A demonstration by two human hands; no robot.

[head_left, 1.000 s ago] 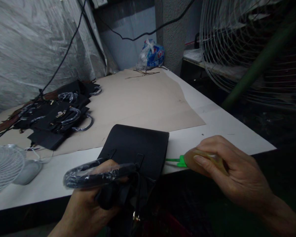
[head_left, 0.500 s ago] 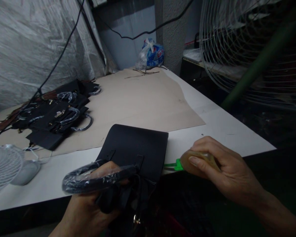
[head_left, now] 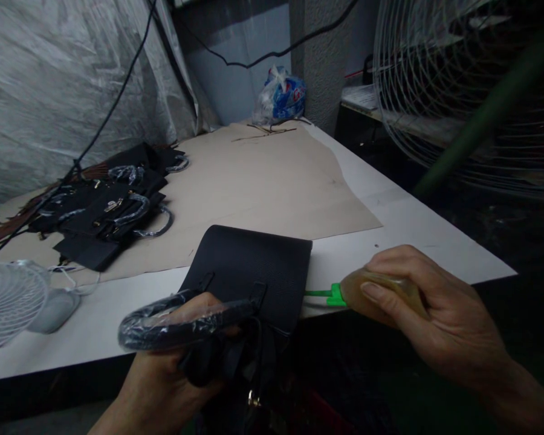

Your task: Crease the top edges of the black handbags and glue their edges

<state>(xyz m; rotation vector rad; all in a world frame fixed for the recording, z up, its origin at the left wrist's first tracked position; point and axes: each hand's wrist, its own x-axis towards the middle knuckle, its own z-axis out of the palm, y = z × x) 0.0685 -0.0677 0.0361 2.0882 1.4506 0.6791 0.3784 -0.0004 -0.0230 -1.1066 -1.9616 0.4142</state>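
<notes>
A black handbag (head_left: 254, 266) lies partly over the front edge of the table, its smooth panel facing up. My left hand (head_left: 167, 374) is closed on the lower part of the bag, with the fingers passing through a plastic-wrapped handle (head_left: 163, 335). In my right hand (head_left: 430, 308) is an amber, translucent squeeze bottle (head_left: 358, 293), gripped between thumb and fingers. Its thin green nozzle (head_left: 333, 294) points left at the bag's right side edge. Whether the tip touches the bag I cannot tell. The bag's underside is in shadow.
Several black handbags with wrapped handles (head_left: 113, 211) are piled at the left. A small white fan (head_left: 11, 302) stands in front of them. Brown paper (head_left: 263, 175) covers much of the white table (head_left: 435, 241). A large wire-caged fan (head_left: 476, 109) is at the right.
My right hand and the squeeze bottle have shifted slightly right, away from the bag, and the nozzle is more level. My left hand keeps its hold on the bag.
</notes>
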